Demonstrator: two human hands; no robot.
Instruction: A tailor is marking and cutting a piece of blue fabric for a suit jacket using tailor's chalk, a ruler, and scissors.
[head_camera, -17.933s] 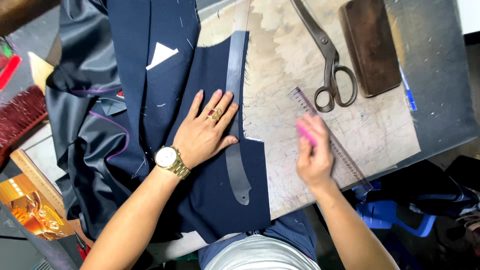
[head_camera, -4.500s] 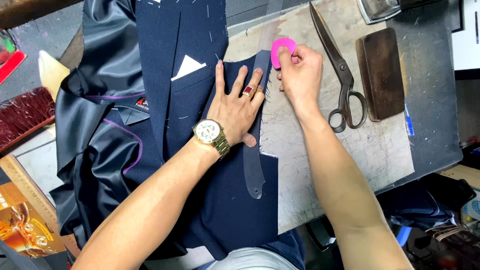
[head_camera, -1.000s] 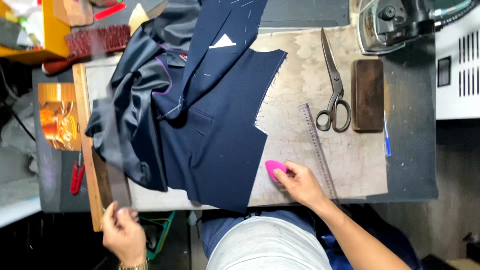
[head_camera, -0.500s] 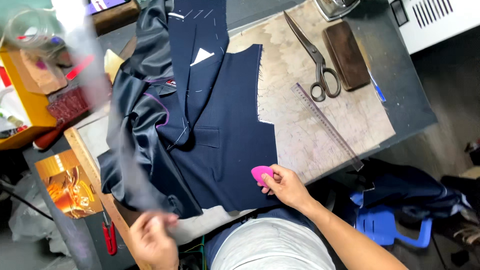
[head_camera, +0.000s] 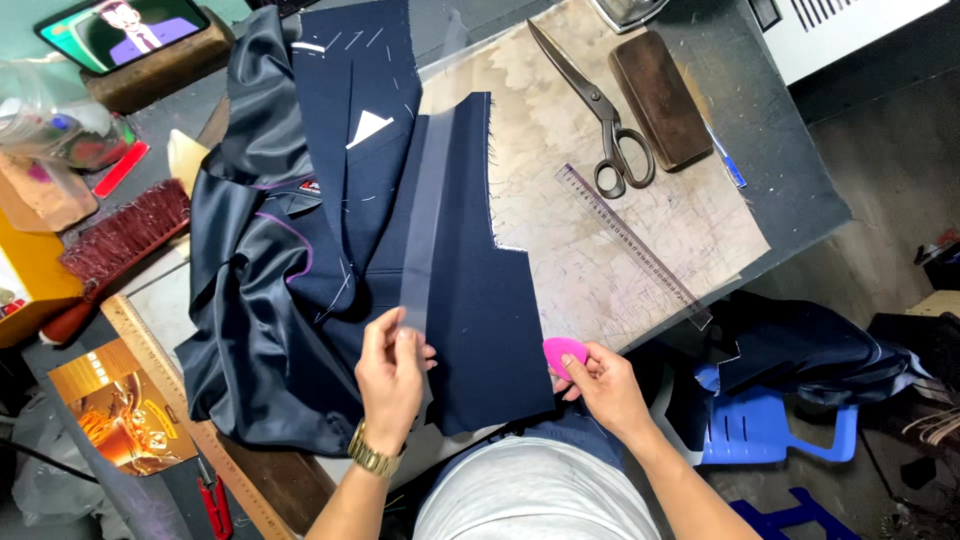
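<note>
A clear strip (head_camera: 425, 215) has now been picked up and laid along the blue jacket (head_camera: 450, 260); its near end is pinched by the left hand (head_camera: 392, 372). Before, this hand was down at the table (head_camera: 620, 250) edge. The pink chalk (head_camera: 563, 352) is gripped in the right hand (head_camera: 608, 388), beside the cloth, so a line can be marked.

Scissors: large dark metal tailor's shears (head_camera: 598, 112) lying closed on the worn pale tabletop (head_camera: 560, 250), handles toward the near side.
Block: brown rectangular wooden block (head_camera: 660, 98) just beside the shears, a blue pen (head_camera: 724, 160) at its near edge.
Ruler: long clear plastic ruler (head_camera: 632, 243) lying diagonally near the table's edge.
Brush: red-bristled clothes brush (head_camera: 120, 238) at the left.
Stool: blue plastic stool (head_camera: 752, 430) on the floor, dark cloth (head_camera: 820, 345) heaped beside it.
Screen: small lit screen (head_camera: 120, 28) at top left.
</note>
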